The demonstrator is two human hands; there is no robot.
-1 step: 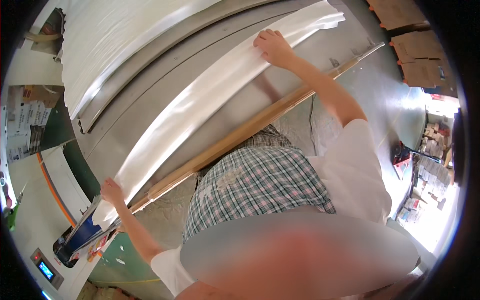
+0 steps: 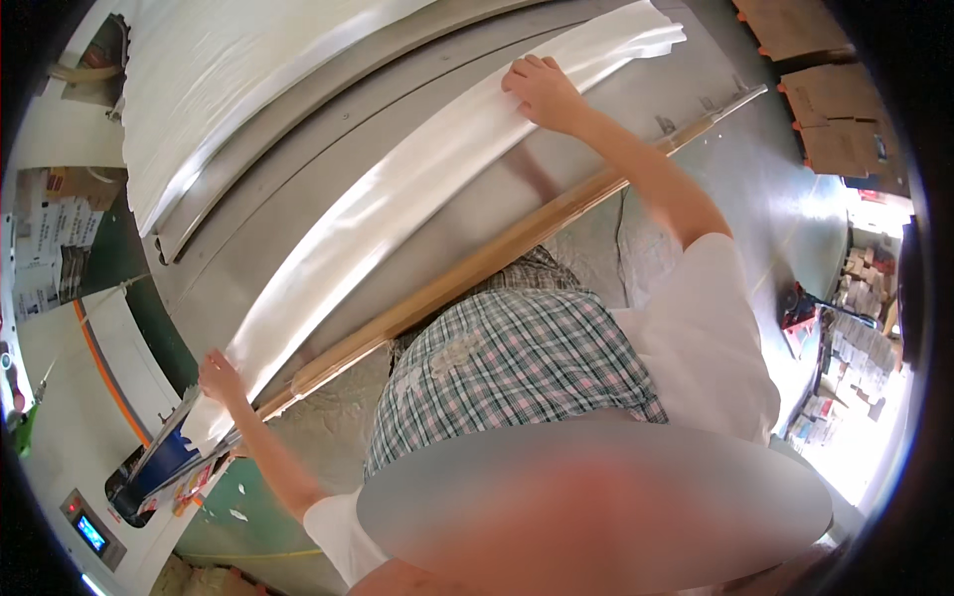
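A long, glossy white strip of thin sheet material (image 2: 383,199) runs diagonally across the grey metal table (image 2: 268,214), from lower left to upper right. My left hand (image 2: 221,380) is closed on its lower left end, at the table's edge. Farther up, my right hand (image 2: 545,94) has its fingers bent over the strip's far edge, holding it. The strip's upper right end (image 2: 661,38) looks ragged and layered. Whether it is film or cloth, I cannot tell.
A wooden rail (image 2: 477,273) edges the table's near side. Beyond a raised metal bar (image 2: 288,119) lies a wide white sheet (image 2: 229,89). A blue bin (image 2: 171,462) and a control panel (image 2: 91,531) are at left. Cardboard boxes (image 2: 835,109) stand at right.
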